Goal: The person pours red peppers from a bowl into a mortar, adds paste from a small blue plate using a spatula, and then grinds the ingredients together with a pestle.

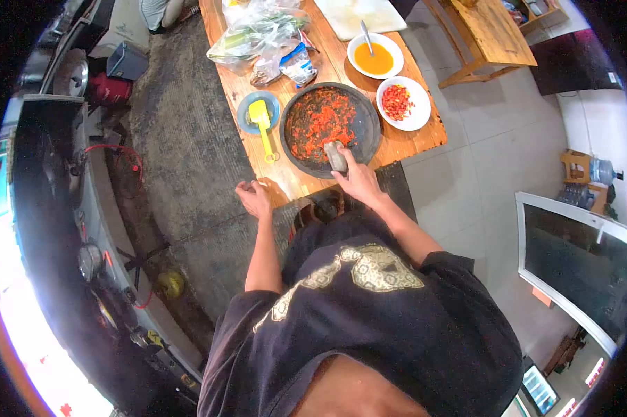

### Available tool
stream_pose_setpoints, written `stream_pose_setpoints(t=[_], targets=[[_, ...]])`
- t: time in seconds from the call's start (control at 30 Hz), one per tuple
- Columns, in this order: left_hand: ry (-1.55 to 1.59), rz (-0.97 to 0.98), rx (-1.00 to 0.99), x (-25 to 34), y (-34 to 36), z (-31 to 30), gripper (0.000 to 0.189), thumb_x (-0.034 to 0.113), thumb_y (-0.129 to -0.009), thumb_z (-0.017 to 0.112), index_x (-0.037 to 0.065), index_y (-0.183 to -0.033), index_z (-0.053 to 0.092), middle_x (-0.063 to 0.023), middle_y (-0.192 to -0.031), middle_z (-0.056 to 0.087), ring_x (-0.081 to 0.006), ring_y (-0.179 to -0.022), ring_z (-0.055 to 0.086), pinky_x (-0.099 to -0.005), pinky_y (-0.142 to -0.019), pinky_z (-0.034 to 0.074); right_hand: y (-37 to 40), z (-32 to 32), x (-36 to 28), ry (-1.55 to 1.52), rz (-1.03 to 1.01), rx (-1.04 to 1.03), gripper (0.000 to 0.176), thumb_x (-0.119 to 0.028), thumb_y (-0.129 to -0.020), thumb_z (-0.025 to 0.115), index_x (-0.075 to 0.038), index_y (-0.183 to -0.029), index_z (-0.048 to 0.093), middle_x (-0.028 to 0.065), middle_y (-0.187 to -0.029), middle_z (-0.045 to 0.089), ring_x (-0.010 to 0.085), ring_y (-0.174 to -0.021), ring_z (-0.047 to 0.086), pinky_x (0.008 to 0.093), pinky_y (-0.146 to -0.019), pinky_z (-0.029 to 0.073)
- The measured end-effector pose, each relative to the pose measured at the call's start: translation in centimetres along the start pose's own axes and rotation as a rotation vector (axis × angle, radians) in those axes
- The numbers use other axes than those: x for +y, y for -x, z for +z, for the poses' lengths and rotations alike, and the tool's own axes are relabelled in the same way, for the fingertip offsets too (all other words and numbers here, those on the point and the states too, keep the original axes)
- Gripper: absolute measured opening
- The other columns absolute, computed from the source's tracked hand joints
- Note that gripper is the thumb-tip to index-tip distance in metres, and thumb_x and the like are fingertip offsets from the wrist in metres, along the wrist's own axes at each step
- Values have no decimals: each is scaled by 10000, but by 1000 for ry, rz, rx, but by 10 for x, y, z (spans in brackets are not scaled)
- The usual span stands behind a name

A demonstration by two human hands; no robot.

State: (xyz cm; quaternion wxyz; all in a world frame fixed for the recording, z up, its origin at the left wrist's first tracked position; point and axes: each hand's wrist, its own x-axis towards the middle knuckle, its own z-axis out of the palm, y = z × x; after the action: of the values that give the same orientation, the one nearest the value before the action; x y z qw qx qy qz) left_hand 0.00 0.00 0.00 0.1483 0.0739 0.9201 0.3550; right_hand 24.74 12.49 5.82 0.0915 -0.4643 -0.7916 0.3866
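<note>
My right hand [358,179] is wrapped round a grey stone pestle [336,157], which rests in the lower right part of a round dark stone mortar [370,130]. Crushed red chili [320,118] is spread over the mortar's surface. At the table's front left corner, my left hand [256,199] has its fingers curled near the edge; whether they hold anything is hidden. Left of the mortar, a yellow spatula [264,128] lies on a blue plate [245,125]. To the right stand a white bowl with chopped red chili [397,103] and a bowl of orange liquid [373,59] with a spoon.
Plastic bags with green vegetables [258,38] lie at the back left of the wooden table [424,135]. A white cutting board [358,15] is at the back. Another wooden table [490,31] stands to the right. A person's sleeve shows at the upper left.
</note>
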Motion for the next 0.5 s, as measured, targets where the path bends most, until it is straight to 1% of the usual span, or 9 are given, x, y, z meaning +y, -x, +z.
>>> stream_pose_setpoints(t=[0.07,0.1,0.17,0.23,0.3,0.33,0.4,0.43,0.5], targets=[[-12,126,64,-10,-14,-10,358,206,-794,641,51,-1081,493,-143,-960,604,-301,-950,584,-417,-817,429,3,15,-6,-18,-29,-37,669,-309,-843,639,-146,-1383,280,201,-607,597,406,-591,612,502,-557,470],[-16,172,73,12,14,9,331,194,-799,635,47,-1061,496,-143,-947,599,-302,-936,581,-417,-811,429,9,-16,17,-21,-27,-38,662,-315,-843,638,-146,-1379,288,188,-602,596,397,-585,611,495,-550,469],[-23,292,114,31,14,13,278,172,-808,624,39,-1020,503,-141,-921,588,-305,-909,574,-416,-799,429,3,-23,20,-46,-48,-22,650,-326,-843,638,-146,-1370,304,164,-591,593,381,-572,609,479,-535,466],[-47,382,75,54,27,6,230,165,-813,625,30,-958,508,-125,-862,583,-286,-825,574,-406,-756,438,4,-46,13,-159,99,74,611,-352,-843,642,-141,-1337,351,126,-585,595,344,-557,614,441,-519,465],[-37,380,-2,69,41,1,226,172,-810,631,25,-933,512,-114,-823,583,-275,-772,577,-401,-727,444,-1,-52,46,-303,211,456,485,-389,-841,658,-104,-1189,476,74,-591,584,229,-488,572,393,-526,461],[24,391,-35,65,46,4,215,176,-809,634,28,-917,521,-107,-774,586,-266,-714,582,-400,-685,451,-4,-61,73,-437,387,480,499,-409,-833,671,-47,-1128,495,74,-629,572,204,-461,526,384,-524,455],[18,414,-83,60,64,8,203,174,-812,632,33,-912,526,-107,-773,596,-262,-707,590,-392,-674,457,-10,-83,110,-816,692,617,576,-456,-857,641,-6,-1141,422,68,-663,583,134,-450,511,264,-398,395],[13,430,-111,57,74,10,197,173,-813,632,36,-910,529,-107,-773,601,-260,-703,594,-389,-668,460,-13,-89,146,-985,709,497,549,-462,-876,611,-38,-1150,394,78,-678,599,113,-455,529,214,-372,378],[8,395,-169,54,87,16,175,157,-820,625,46,-923,538,-101,-797,622,-237,-711,615,-366,-669,474,-23,-110,158,-1238,761,294,544,-463,-878,604,-77,-1183,372,94,-715,624,127,-488,567,214,-385,406]])
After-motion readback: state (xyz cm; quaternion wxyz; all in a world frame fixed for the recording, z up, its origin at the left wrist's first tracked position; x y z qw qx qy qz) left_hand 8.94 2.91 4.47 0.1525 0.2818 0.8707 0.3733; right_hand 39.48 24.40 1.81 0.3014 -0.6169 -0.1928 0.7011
